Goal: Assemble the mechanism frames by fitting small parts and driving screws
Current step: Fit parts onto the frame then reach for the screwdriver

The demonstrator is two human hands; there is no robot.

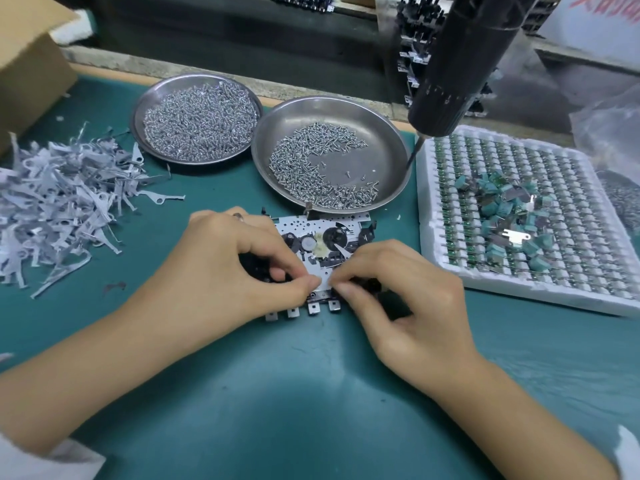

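Observation:
A metal mechanism frame (pixel 322 233) with black and white gears lies flat on the green mat in the middle. My left hand (pixel 228 268) rests on its left side, thumb and forefinger pinched together at its near edge. Facing it, my right hand (pixel 398 289) pinches at the same spot; whatever small part sits between the fingertips is hidden. A steel dish of screws (pixel 332 157) stands just behind the frame, and a second dish of small springs (pixel 197 119) lies to its left. A black electric screwdriver (pixel 460 60) hangs above the right, bit pointing down.
A heap of thin metal levers (pixel 59 202) covers the mat at the left. A white foam tray (pixel 519 216) with rows of green parts sits at the right. A cardboard box (pixel 31 67) stands at the far left. Racks of frames (pixel 419 46) line the back.

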